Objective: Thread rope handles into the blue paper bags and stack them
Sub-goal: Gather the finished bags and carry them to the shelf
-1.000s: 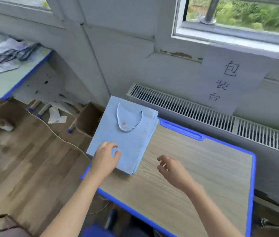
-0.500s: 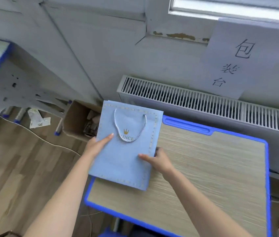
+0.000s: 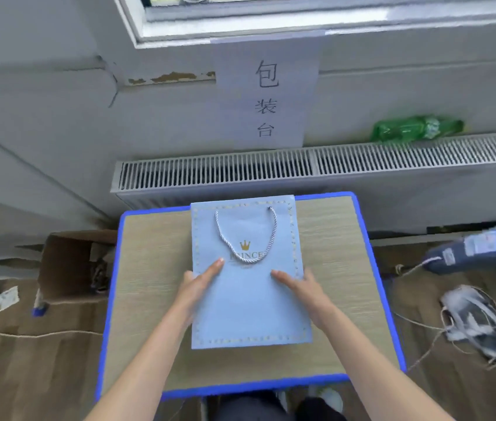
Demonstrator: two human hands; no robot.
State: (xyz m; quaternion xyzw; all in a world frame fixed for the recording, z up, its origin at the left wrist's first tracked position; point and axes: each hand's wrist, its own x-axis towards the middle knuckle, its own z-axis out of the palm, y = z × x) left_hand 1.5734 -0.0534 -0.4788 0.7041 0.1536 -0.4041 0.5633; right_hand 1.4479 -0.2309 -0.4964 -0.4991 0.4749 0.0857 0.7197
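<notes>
Item: bag (image 3: 249, 296), blue, flat on the desk (image 3: 149, 299), roughly centred, top edge at the far rim near the radiator (image 3: 271, 170).

Handle (image 3: 245, 235): white rope, already threaded, looped down over the crown print.

Grip: my left hand (image 3: 199, 284) lies on the bag's left edge, fingers straight, pressing flat. My right hand (image 3: 298, 284) does the same on the right edge. Neither curls round anything.

Orientation: long axis runs away from me, mouth toward the wall, base toward me, sides about square to the desk.

Risks, as I judge them: uneven push from one hand would skew the bag; I cannot tell whether more bags lie underneath, so a stack might slip. The loose handle could catch a fingertip and drag.
</notes>
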